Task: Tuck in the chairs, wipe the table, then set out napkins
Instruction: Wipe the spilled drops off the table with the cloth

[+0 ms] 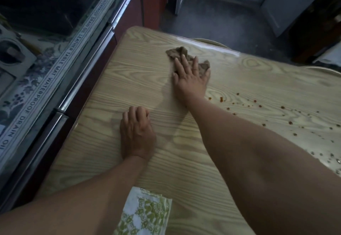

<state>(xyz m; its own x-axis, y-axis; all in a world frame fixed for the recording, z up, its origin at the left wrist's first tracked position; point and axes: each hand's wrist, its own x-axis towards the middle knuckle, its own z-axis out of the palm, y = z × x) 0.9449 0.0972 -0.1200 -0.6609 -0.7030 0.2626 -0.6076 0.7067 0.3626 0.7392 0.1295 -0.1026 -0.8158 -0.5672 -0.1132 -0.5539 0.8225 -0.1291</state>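
Note:
A light wood-grain table (140,68) fills the middle of the view. My right hand (191,76) lies flat with spread fingers on a crumpled brown cloth (180,52) near the table's far edge, pressing it down. My left hand (136,133) rests on the tabletop nearer to me, fingers curled under, holding nothing. Reddish-brown crumbs and specks (258,105) are scattered over the right part of the table. A folded white napkin with a green pattern (145,212) lies at the near edge between my forearms.
A counter with a printed table mat (55,64) and a chrome rail (88,68) runs along the table's left side. The curved backs of two chairs (210,41) (324,70) show just beyond the far edge. Grey floor and cabinets lie beyond.

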